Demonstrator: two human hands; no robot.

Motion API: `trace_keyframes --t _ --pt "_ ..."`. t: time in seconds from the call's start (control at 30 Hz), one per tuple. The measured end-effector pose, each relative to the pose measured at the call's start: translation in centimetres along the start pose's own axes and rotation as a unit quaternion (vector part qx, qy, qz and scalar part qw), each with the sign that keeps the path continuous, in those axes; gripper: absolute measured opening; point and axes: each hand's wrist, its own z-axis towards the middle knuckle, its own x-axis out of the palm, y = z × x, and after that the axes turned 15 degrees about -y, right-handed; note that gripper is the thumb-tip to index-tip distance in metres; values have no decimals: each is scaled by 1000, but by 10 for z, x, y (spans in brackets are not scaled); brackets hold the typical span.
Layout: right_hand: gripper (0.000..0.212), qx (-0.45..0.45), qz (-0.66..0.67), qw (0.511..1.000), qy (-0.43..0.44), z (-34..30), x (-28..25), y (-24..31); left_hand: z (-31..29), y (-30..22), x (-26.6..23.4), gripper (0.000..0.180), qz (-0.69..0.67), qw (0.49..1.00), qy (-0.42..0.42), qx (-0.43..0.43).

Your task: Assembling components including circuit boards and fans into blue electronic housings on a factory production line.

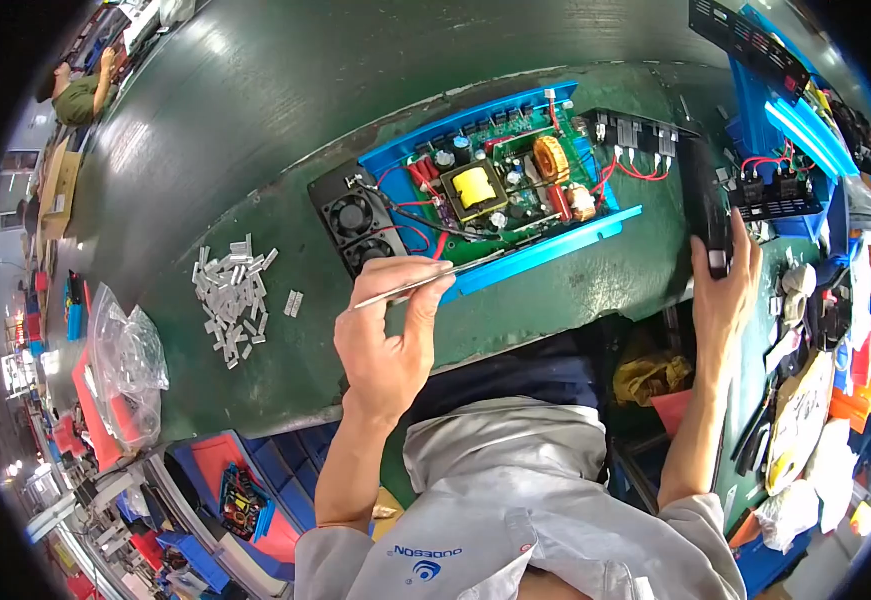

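My left hand (390, 335) pinches a pair of metal tweezers (400, 290) by the middle, its tips reaching the near side of a blue metal housing (545, 262). Inside that housing lies a green circuit board with a yellow transformer (474, 187) and a copper-wound coil (550, 159). A black end panel with two fans (347, 215) leans out at its left, joined by wires. At its right, red wires lead to a black socket panel (635, 130). My right hand (723, 290) is closed around the lower end of a long black tool (705, 200); its exact kind is unclear.
Small silver metal clips (230, 300) lie heaped on the green table (295, 370) to the left. A clear plastic bag (127, 370) hangs at the left edge. Blue housings with a wired black panel (780, 195) stand at the right. Another person (80, 98) is far off left.
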Motion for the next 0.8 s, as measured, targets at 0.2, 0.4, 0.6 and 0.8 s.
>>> trace_keyframes --t 0.2,0.4,0.6,0.8 --pt "58 178 103 970 127 -72 -66 0 6 10 9 20 46 995 13 88" --pt "41 475 347 738 330 -141 -88 25 6 15 12 23 103 988 31 107" --pt "54 298 251 799 458 -156 -81 61 4 6 14 21 100 991 54 76" --pt "76 236 331 801 439 -170 -71 50 5 6 14 20 98 992 45 65"
